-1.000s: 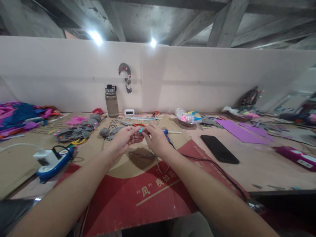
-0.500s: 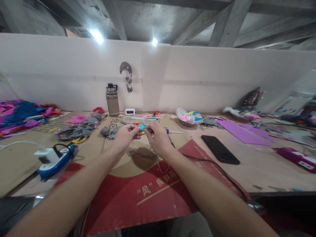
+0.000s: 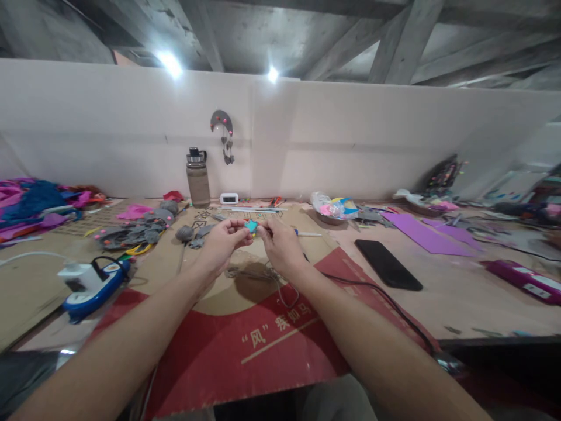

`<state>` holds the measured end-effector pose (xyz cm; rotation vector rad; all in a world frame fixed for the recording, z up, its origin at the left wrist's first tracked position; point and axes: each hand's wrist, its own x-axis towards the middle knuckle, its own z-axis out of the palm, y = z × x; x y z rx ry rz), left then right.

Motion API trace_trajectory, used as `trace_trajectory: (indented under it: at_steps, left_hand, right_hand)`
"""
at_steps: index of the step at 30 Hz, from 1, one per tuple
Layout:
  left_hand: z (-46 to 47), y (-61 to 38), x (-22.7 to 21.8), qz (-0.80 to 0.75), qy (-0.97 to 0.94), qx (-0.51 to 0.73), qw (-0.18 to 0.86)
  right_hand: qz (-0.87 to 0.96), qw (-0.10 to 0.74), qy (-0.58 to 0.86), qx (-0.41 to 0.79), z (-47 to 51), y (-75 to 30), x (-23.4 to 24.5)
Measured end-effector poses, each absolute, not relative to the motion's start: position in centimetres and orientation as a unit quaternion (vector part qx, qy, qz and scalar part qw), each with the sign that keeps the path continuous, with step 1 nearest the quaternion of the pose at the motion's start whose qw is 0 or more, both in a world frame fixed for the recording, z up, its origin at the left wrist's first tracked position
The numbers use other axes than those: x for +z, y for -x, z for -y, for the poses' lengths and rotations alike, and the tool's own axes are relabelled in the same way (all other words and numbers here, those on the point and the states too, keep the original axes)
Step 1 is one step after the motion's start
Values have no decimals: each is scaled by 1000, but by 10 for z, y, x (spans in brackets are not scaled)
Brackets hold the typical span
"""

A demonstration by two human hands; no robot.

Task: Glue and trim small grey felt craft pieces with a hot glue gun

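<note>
Two hands (image 3: 222, 242) (image 3: 283, 244) gripping one teal star (image 3: 251, 226) | red cardboard (image 3: 210, 362) below | legible print (image 3: 258, 337): “风” 疾如马

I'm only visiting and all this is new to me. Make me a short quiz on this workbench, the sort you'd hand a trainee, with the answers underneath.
1. Which thing do the left hand and the right hand hold between them?
A) a digital clock
B) a teal star
C) a purple sheet

2. True or false: the black smartphone lies farther to the right in the view than the water bottle.

3. Fill the gap: the top part of the grey ornament on the white partition is shaped like a ____.

Key:
1. B
2. True
3. Crescent moon
</note>
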<state>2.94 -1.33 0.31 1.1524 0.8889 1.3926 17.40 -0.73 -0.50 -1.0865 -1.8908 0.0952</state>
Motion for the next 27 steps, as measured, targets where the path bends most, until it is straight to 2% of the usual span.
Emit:
trace_trajectory:
  at_steps: [7, 16, 27]
  left_hand:
    - [13, -28, 3, -351, -480, 558, 579]
    - [17, -32, 2, -347, -516, 531, 575]
    - [19, -32, 0, -349, -560, 519, 543]
  right_hand:
    - [762, 445, 469, 29, 7, -175, -5]
    - [761, 420, 494, -4, 8, -174, -3]
    - [761, 421, 490, 58, 10, -176, 1]
